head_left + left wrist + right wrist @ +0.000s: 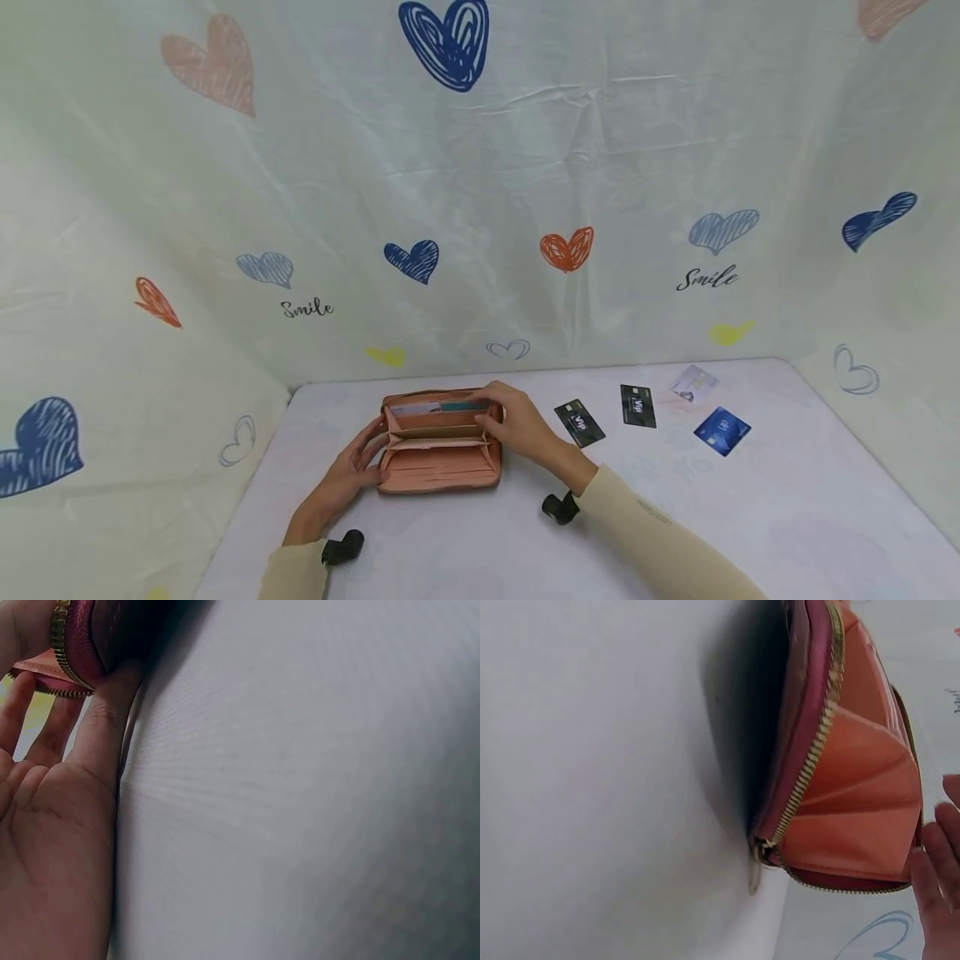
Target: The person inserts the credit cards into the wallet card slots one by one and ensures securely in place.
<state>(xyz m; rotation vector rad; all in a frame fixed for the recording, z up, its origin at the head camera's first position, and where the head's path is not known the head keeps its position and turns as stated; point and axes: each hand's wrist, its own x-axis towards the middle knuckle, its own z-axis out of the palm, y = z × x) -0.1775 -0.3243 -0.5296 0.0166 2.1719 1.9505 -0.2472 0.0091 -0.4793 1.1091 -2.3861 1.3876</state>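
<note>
An unzipped orange-pink wallet (pixel 442 481) stands spread open on the table, its compartments facing up. My left hand (pixel 343 479) holds the wallet's left side, thumb at the front corner and fingers along the edge; the left wrist view shows fingers (pixel 105 727) against its zipper. At the back right my right hand (pixel 520 423) reaches over the rim, with index finger and thumb visibly apart. A teal card (pixel 461 407) and a pale card (pixel 415 409) stick up in the rear compartment. The right wrist view shows the wallet's pleated side (pixel 855 780), with fingers (pixel 930 889) at its far edge.
Right of the wallet lie two black cards (pixel 580 422) (pixel 638 407) marked Vip, a pale card (pixel 694 384) and a blue card (pixel 722 431). The white table (pixel 465 550) ends at a heart-printed cloth (pixel 480 192) behind. Each wrist carries a small black camera (pixel 560 508).
</note>
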